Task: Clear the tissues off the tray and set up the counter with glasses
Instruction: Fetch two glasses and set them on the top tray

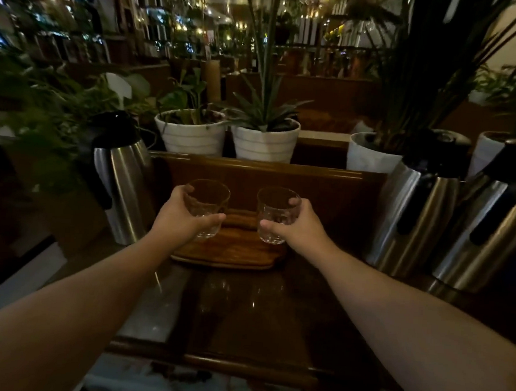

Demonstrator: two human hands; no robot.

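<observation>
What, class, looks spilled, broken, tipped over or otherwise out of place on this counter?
Nothing stands out. The left hand and right hand each hold a clear empty drinking glass upright above the oval wooden tray. No tissues or spills show on it. The steel flasks stand upright.

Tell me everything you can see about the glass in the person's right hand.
The right glass is a short, clear tumbler with straight sides, a thick base and a faint cut pattern on its wall. It looks empty and is held upright. The right hand wraps it from the side, thumb in front and fingers behind. It hangs above the far end of the wooden tray; whether its base touches the tray is unclear.
</observation>
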